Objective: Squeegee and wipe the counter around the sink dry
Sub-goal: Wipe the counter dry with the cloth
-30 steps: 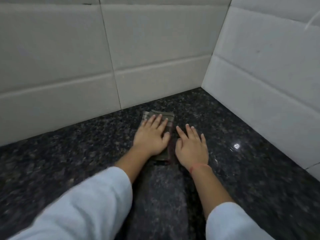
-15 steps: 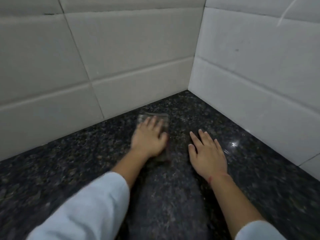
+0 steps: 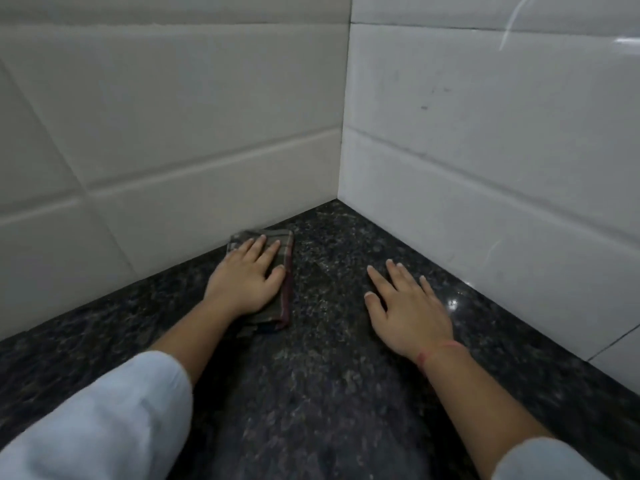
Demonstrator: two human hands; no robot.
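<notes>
With the left hand [image 3: 247,278] spread flat on the folded cloth [image 3: 282,271] and the right hand [image 3: 408,308] open on the desk [image 3: 329,393], the cloth risks bunching against the wall tiles [image 3: 207,161], leaving the corner wet.

Your counter [image 3: 332,393] is dark speckled polished stone, glossy enough to catch a light glint (near the right wall). The wall tiles [image 3: 485,161] are smooth, glazed white. The folded cloth [image 3: 282,271] is matt woven plaid fabric.
</notes>
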